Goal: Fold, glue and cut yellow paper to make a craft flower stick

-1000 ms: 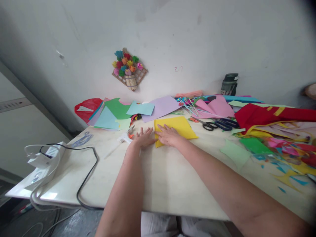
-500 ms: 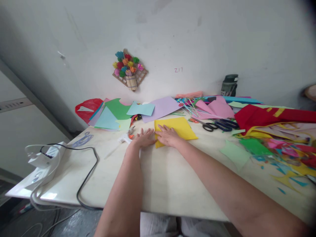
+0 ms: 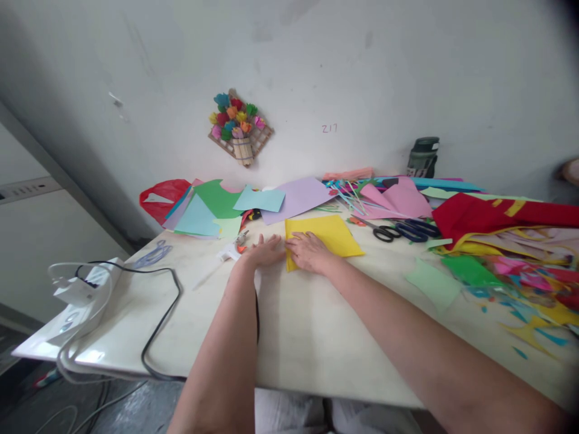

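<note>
A yellow sheet of paper (image 3: 337,232) lies on the table in front of me, with a narrow folded strip along its left edge. My right hand (image 3: 308,252) rests flat on the left part of the sheet, fingers spread and pointing left. Beside that left edge my left hand (image 3: 268,251) lies on the tabletop with its fingers apart, its fingertips near the fold. Just left of my left hand is a white glue gun (image 3: 229,251) with an orange part.
Coloured papers (image 3: 217,199) lie along the wall. Scissors (image 3: 384,232), red cloth (image 3: 470,216) and paper scraps (image 3: 520,301) are at the right. A power strip (image 3: 90,301) with cables is on the left. A bottle (image 3: 422,158) stands behind.
The fingers of my right hand are drawn slightly closer together on the yellow sheet. My left hand has barely moved, and the whole view has shifted a little.
</note>
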Tool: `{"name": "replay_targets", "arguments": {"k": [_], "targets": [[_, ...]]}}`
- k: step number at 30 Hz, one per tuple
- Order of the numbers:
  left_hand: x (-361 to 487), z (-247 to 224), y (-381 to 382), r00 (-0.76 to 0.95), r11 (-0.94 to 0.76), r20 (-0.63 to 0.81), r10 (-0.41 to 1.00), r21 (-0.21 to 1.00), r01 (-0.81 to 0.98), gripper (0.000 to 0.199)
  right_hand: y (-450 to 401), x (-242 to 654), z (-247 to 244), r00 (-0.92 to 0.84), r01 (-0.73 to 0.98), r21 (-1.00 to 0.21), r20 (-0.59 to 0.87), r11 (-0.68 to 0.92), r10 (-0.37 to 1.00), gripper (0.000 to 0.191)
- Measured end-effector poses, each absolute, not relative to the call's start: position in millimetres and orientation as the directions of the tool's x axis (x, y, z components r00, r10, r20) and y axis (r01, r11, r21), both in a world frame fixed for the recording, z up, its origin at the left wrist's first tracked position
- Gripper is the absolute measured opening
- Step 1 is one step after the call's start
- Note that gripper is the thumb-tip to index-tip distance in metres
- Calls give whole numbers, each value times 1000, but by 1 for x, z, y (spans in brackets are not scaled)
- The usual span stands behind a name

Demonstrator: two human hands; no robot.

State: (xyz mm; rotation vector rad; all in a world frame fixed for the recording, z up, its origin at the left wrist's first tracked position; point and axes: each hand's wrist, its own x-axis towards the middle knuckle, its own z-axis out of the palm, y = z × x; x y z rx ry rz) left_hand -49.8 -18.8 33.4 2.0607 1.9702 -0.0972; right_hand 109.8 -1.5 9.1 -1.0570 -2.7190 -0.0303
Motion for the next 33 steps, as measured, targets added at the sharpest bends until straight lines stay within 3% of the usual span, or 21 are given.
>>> {"name": "replay_targets", "arguments": {"k": [6,9,21,33], "targets": [[-48,23,-6,19,-19,-146,989,-2,1000,54,-4,112,5,-686,661,-75,343,747,642,32],[-47,16,-4,39,-41,-70,997,-19,999,52,-3,112,4,-674,664,-80,366,744,641,31],[-36,10,-12,82,-83,-17,997,-66,994,49,2,112,4,-621,724,-188,243,664,745,36],[-34,14,-9,107,-108,-19,994,-90,990,48,1,113,7,-620,728,-200,219,656,754,38]]}}
